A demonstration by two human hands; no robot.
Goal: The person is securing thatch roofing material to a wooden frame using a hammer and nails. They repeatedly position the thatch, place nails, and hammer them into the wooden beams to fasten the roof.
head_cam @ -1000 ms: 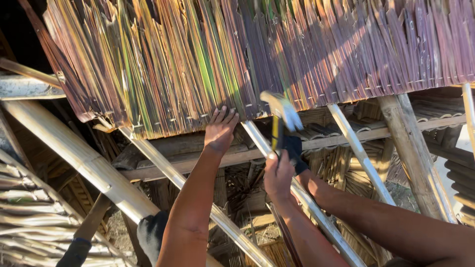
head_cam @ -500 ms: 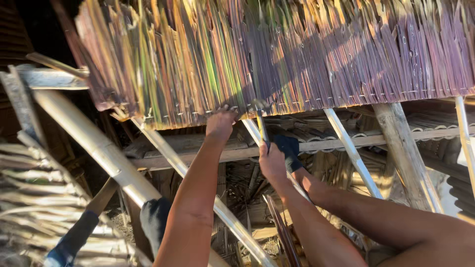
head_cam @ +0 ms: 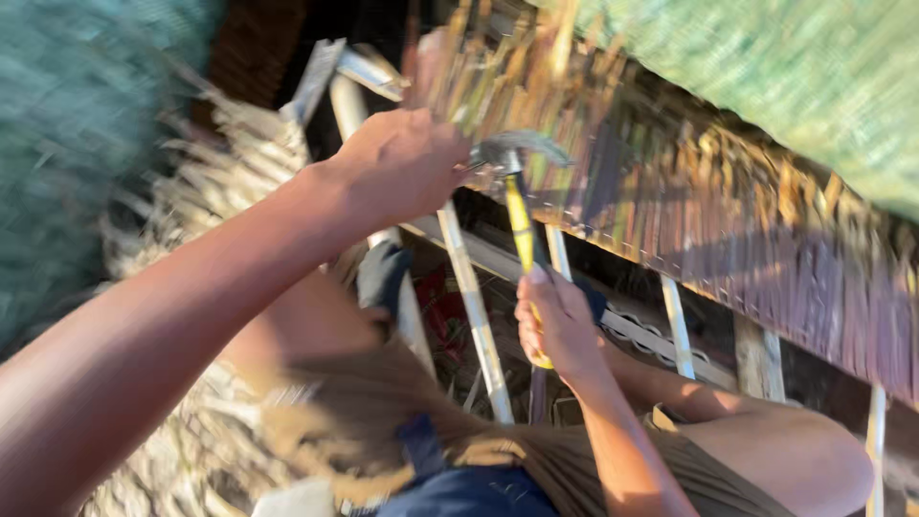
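The right hand point(head_cam: 560, 325) is closed in a firm grip around the lower handle of a hammer point(head_cam: 517, 206), which stands upright, its metal head at the edge of the thatch roof point(head_cam: 670, 182). The hammer looks stiff and top-heavy, best held low on its yellow and black handle. The left hand point(head_cam: 402, 168) is curled against the thatch beside the hammer head; blur hides what it pinches, if anything. Pale bamboo poles point(head_cam: 469, 297) slant beneath.
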